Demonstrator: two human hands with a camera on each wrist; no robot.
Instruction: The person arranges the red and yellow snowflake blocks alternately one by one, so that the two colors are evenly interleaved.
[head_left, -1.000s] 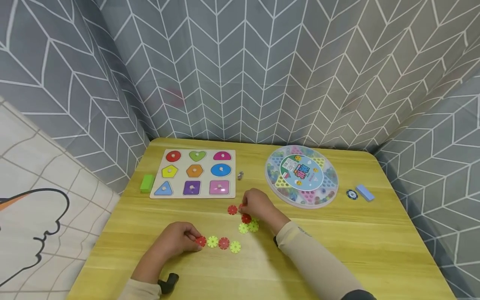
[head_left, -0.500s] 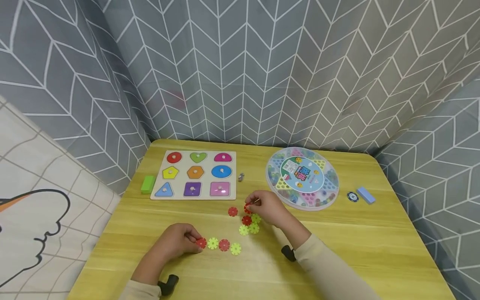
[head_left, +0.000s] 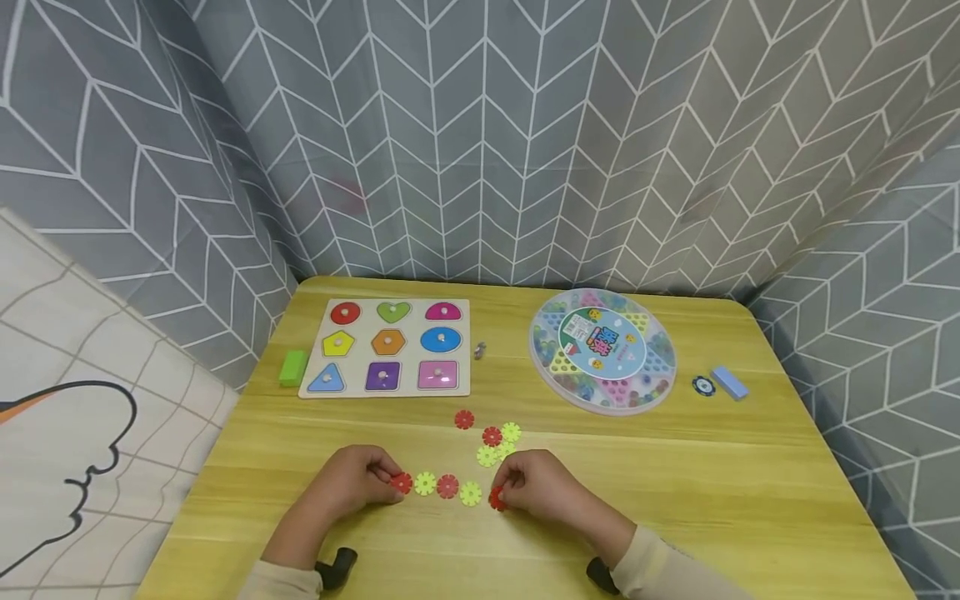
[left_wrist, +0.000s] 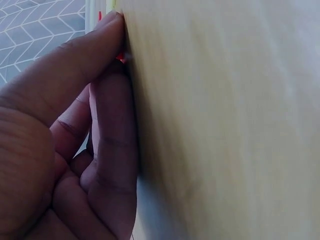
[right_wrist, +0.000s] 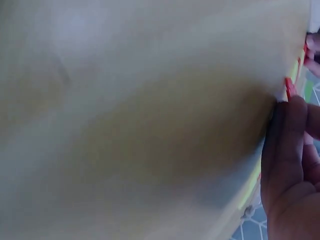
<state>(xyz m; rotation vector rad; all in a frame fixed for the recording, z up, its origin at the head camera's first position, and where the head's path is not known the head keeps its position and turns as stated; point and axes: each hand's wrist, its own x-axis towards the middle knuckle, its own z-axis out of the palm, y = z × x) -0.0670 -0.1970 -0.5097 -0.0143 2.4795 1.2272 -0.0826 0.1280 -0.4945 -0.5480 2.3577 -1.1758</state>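
Pinching a red notched disc (head_left: pixel 495 499), the right hand (head_left: pixel 542 486) holds it just beside the yellow end disc (head_left: pixel 471 494); the left hand (head_left: pixel 351 478) pinches the row's leftmost red disc (head_left: pixel 405 482) on the table (head_left: pixel 697 483). Discs look light, stiff, probably slick; best held by the rim.

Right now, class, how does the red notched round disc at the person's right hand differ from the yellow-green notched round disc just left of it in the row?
The red disc is pinched in the right hand's grip, while the yellow-green disc lies flat on the wood-grained table, untouched. The right hand partly covers the red disc; the yellow-green disc shows whole in the head view. Their colours differ too. Both have notched edges.
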